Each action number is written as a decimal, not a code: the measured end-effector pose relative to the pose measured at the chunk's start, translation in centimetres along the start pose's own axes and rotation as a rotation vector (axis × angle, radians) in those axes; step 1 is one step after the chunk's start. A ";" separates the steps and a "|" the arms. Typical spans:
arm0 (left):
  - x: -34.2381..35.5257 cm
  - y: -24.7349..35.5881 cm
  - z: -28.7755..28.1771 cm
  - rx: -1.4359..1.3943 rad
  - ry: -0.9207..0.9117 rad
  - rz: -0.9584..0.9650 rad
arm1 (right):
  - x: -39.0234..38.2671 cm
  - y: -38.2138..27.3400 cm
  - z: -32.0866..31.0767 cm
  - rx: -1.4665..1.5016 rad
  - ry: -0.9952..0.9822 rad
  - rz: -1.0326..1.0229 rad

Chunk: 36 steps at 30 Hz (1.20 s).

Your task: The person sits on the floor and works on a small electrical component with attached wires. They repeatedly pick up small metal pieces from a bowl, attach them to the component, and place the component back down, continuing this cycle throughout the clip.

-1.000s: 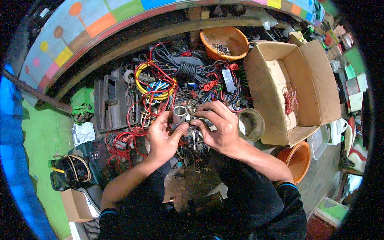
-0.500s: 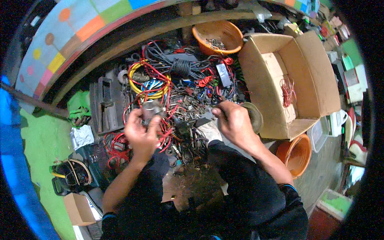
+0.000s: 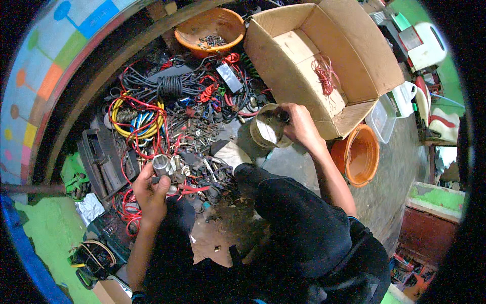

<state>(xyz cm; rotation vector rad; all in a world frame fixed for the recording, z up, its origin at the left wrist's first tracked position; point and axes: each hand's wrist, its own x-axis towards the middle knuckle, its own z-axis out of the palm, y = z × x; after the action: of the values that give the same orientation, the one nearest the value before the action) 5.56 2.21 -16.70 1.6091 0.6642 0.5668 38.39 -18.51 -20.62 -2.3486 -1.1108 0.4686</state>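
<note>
My left hand [image 3: 151, 195] is closed around a small clear-ended metal cylinder [image 3: 161, 163], held upright between thumb and fingers. Several small metal fittings [image 3: 178, 167] show just beside it; whether they are in the hand or on the pile I cannot tell. My right hand [image 3: 302, 126] grips the right side of a round, dull olive container [image 3: 257, 136]. The container is tilted so its pale inside shows. Below my left hand and ahead of it spreads a pile of bolts and small metal parts [image 3: 195, 133].
Coiled black cable [image 3: 169, 87] and yellow hose [image 3: 120, 124] lie beyond the pile. An orange basin [image 3: 185, 30] with small parts stands at the far side. To the right are a cardboard box [image 3: 273, 55] holding reddish wire and an orange bucket [image 3: 374, 157]. A grey tray [image 3: 98, 167] lies left.
The view has turned rightward. My right hand has shifted to the container's right side and taken hold of it, tilting it. My left hand still holds the cylinder, now nearer me.
</note>
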 end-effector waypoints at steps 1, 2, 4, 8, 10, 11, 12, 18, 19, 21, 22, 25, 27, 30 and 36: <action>0.1 0.3 0.1 0.049 -0.008 0.036 | -0.1 -0.2 -0.1 0.037 -0.012 0.014; 0.1 0.3 0.3 0.038 -0.018 0.025 | -0.2 -0.6 -0.4 0.073 -0.025 0.028; 0.3 0.5 0.4 0.027 -0.019 0.012 | -0.1 -1.2 -0.2 0.135 -0.017 0.016; 0.4 1.2 0.4 0.008 -0.062 -0.096 | 0.8 -1.2 1.5 0.222 0.053 -0.034; 0.7 1.1 0.7 -0.005 -0.073 -0.112 | 2.2 -0.7 2.6 0.126 0.059 -0.057; 0.9 0.9 0.8 0.001 -0.078 -0.058 | 3.4 -0.9 2.8 0.058 -0.091 0.017; 0.8 1.1 1.1 -0.024 -0.061 -0.080 | 5.2 0.2 3.9 0.044 -0.102 -0.070; 0.5 0.7 0.9 -0.089 -0.021 -0.128 | 17.4 -5.4 0.0 0.180 0.395 -0.249; 0.5 0.5 0.8 -0.047 0.000 -0.097 | 17.3 -7.0 -0.7 0.191 0.387 -0.258; 0.6 -0.6 0.4 -0.149 0.016 -0.157 | 16.4 -8.7 -0.2 0.246 0.363 -0.279; 0.4 -1.0 0.3 -0.201 0.029 -0.193 | 14.4 -9.6 -0.1 0.338 0.260 -0.278; 0.6 0.8 2.1 -0.443 0.013 -0.154 | 7.6 -13.6 -0.4 0.519 -0.114 -0.407; 0.0 -0.7 1.0 -0.487 -0.078 -0.185 | 4.4 -15.7 -0.1 0.615 -0.271 -0.585; 0.0 1.0 1.5 -0.458 -0.126 -0.145 | 2.3 -17.4 0.5 0.622 -0.296 -0.852; 0.1 0.3 1.3 -0.396 -0.144 -0.143 | 2.4 -17.6 1.6 0.481 -0.234 -1.031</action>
<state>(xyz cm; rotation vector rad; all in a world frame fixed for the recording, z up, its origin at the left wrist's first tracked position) 6.59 1.33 -16.60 1.2082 0.5168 0.4403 28.22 -6.56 -12.15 -1.1085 -1.8583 0.5228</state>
